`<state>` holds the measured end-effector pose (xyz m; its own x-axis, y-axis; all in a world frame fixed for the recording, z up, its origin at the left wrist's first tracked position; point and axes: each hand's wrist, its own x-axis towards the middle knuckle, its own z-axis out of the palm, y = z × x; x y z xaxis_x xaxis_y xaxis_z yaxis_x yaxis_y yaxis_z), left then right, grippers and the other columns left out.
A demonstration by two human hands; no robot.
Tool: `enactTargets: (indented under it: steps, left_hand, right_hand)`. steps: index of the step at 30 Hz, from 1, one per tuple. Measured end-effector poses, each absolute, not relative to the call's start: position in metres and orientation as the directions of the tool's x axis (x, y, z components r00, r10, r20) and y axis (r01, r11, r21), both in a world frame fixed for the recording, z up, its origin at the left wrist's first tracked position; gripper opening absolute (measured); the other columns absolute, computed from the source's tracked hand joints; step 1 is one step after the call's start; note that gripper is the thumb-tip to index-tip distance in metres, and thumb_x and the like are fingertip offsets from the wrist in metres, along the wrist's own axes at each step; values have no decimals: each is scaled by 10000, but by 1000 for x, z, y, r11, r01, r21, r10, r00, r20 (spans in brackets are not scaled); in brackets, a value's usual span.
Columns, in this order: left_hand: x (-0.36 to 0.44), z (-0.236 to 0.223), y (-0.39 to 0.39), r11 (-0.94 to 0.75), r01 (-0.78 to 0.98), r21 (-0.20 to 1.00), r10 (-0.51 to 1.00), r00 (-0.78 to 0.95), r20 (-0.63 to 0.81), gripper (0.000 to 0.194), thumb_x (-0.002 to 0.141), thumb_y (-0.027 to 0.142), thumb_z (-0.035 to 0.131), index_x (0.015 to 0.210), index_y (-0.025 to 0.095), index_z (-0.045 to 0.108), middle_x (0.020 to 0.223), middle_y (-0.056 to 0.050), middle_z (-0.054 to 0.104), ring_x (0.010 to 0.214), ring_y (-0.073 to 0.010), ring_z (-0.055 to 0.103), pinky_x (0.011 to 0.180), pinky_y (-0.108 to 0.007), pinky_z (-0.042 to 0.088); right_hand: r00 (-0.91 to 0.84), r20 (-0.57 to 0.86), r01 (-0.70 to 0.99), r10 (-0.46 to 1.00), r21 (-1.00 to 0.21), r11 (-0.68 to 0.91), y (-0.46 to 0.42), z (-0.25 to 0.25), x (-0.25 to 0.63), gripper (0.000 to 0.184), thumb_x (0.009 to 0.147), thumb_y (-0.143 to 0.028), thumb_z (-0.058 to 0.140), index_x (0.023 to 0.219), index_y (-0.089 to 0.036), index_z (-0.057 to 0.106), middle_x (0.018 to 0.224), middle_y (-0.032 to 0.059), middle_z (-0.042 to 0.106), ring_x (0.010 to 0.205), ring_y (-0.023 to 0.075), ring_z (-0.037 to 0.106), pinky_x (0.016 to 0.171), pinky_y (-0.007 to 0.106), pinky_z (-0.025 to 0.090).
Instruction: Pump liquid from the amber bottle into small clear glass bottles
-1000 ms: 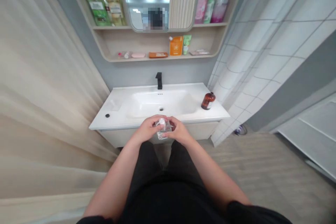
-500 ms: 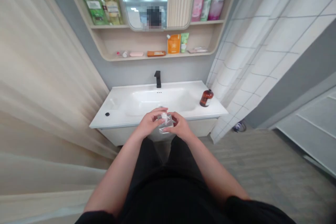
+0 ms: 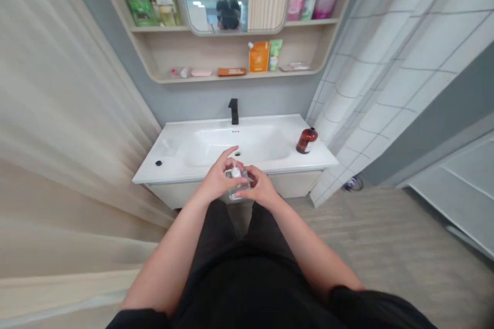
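Observation:
In front of the sink's near edge, both hands hold a clear, square-sided bottle [image 3: 238,185] with a whitish top. My left hand [image 3: 218,180] is closed at the bottle's left and upper side, its thumb across the front and its index finger stretched forward. My right hand [image 3: 261,185] grips the bottle's right side between thumb and fingers. The fingers hide part of the bottle, and its contents cannot be made out. On the counter to the right stands a brown bottle [image 3: 307,140] with a pale label. A small black round piece [image 3: 158,163] lies on the counter's left.
The white sink [image 3: 266,139] has a black faucet [image 3: 233,111] behind it. A faint clear object [image 3: 169,146] is on the left counter. Above, the shelf [image 3: 185,80] holds an orange pouch [image 3: 259,57], a green tube [image 3: 275,55] and several bottles. A curtain [image 3: 77,164] hangs at left.
The bottle has shifted slightly left in my hands. My left index finger has lifted and stretched forward from the bottle's top. The view has tilted slightly downward.

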<state>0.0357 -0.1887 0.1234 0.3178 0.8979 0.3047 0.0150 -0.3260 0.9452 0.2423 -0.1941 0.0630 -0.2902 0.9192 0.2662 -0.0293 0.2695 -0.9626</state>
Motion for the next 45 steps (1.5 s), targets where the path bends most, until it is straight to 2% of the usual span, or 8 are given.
enactTargets:
  steps: [3,7,11,18,23,29,36,45]
  left_hand:
    - [36,125,-189,-345,113,932,897,332,292,1033,753,336,1039,1681,276,590,1058,-33,805,1117,-282,782,1175,-471,542]
    - [28,121,-186,-342,-11,940,852,419,315,877,858,424,973,1639,250,616,1139,-80,818,1147,-282,777,1098,-424,577]
    - [30,117,-185,-363,62,930,891,313,328,776,784,376,1013,1489,243,717,1073,-39,788,1008,-229,770,1033,-380,601]
    - [23,119,-191,-347,-16,938,830,461,315,810,887,373,949,1623,246,636,1278,-130,849,1405,-343,740,1236,-485,537]
    - [26,113,-191,-358,91,929,911,252,326,703,777,324,999,1429,230,753,1041,-41,807,991,-234,779,1029,-394,595]
    - [36,121,-194,-412,226,883,911,119,394,483,750,347,1005,1196,235,855,1028,-48,793,984,-250,737,1005,-399,600]
    - [32,122,-197,-380,157,911,890,330,315,787,864,362,954,1594,254,679,1269,-101,855,1164,-277,814,1155,-446,593]
    - [28,146,-206,-534,316,784,846,200,495,315,1027,442,819,1275,257,878,1271,-76,891,1256,-305,826,1212,-467,613]
  right_hand:
    - [-286,259,-26,923,-965,262,-196,60,240,773,588,-518,1132,1236,-267,793,1190,41,767,1079,285,735,910,391,617]
    - [-234,257,-51,937,-966,253,-198,55,240,804,614,-513,1129,1299,-286,775,1248,53,768,1136,294,742,953,405,627]
    - [-231,268,1,935,-961,276,-199,55,239,801,608,-519,1134,1293,-289,788,1234,55,758,1149,306,744,960,418,634]
    - [-257,265,-14,929,-962,271,-198,54,239,847,598,-538,1135,1322,-282,780,1225,56,758,1104,293,748,959,425,640]
    - [-232,229,-55,945,-974,222,-197,52,239,848,571,-545,1136,1294,-287,777,1240,55,768,1148,304,756,963,418,647]
    - [-217,221,-24,951,-975,222,-196,60,239,850,559,-539,1136,1290,-296,775,1251,61,761,1179,316,750,914,397,652]
    - [-220,243,-17,945,-969,246,-199,57,241,851,599,-552,1130,1334,-292,788,1266,67,754,1202,318,746,940,412,647]
    - [-175,219,-10,960,-975,220,-196,52,242,829,575,-538,1134,1279,-282,780,1241,70,747,1171,310,744,900,400,665]
